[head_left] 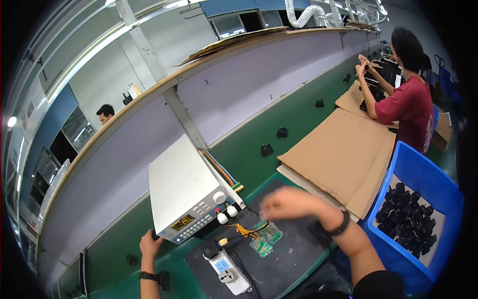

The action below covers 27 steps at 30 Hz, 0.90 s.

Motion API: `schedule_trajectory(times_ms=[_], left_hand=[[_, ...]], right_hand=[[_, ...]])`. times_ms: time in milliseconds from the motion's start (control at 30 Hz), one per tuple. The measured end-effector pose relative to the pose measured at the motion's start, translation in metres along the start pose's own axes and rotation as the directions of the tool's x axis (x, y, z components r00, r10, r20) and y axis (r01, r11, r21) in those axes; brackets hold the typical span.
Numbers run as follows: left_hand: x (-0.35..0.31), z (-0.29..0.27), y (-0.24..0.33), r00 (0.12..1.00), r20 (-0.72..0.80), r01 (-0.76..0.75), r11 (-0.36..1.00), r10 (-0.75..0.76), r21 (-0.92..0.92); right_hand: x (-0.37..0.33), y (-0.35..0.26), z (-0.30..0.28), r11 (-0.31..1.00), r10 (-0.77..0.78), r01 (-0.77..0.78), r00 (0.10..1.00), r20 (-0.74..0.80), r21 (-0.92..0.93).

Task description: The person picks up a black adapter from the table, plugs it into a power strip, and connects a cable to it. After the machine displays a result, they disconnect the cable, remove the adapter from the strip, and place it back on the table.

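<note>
Two bare hands are seen from above at a green table [174, 276] covered in part by a dark mat [294, 256]. The left hand [148, 244] is placed at the lower front corner of a white bench instrument [179, 179] with a lit display, buttons and a round knob. A small dark thing is touched by its fingers; whether the grip is closed on it cannot be told. The right hand [288, 203], blurred, is held above the mat, near two green circuit boards [262, 246]; its fingers are curled, but whether they are together or apart cannot be told. The boards are laid side by side on the mat, in front of the instrument, with a bundle of yellow wires [242, 229] just beside them. Nearer the lower edge, a white power strip [230, 273] is seen with plugs in it. To the right, flat cardboard [341, 154] is stacked, and a blue bin [398, 167] is partly filled with black parts [406, 219]. Farther off, a co-worker in a red shirt [411, 102] is seen with both hands raised.
</note>
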<state>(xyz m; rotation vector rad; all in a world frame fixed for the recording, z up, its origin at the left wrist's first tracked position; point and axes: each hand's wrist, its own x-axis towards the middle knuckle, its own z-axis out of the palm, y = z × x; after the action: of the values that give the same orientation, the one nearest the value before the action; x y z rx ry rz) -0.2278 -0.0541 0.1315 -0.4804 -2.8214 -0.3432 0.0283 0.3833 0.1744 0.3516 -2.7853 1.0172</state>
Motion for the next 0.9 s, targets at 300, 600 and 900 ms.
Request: schedule_trajectory(times_ms=[300,600,900], left_hand=[[-0.036,0.002,0.021,0.961,-0.171,-0.250,0.947,0.217,-0.201],[-0.148,-0.113,0.126,0.891,-0.158,-0.439,0.896,0.426,-0.062],[-0.139,-0.110,0.189,0.523,-0.424,-0.803,0.595,0.739,0.047]], right_hand=[[0.136,0.174,-0.013,0.582,0.637,-0.783,0.607,-0.476,-0.220],[0.168,0.212,0.006,0.676,0.598,-0.703,0.699,-0.392,-0.222],[0.056,-0.007,-0.010,0.714,0.315,0.094,0.842,-0.438,0.694]])
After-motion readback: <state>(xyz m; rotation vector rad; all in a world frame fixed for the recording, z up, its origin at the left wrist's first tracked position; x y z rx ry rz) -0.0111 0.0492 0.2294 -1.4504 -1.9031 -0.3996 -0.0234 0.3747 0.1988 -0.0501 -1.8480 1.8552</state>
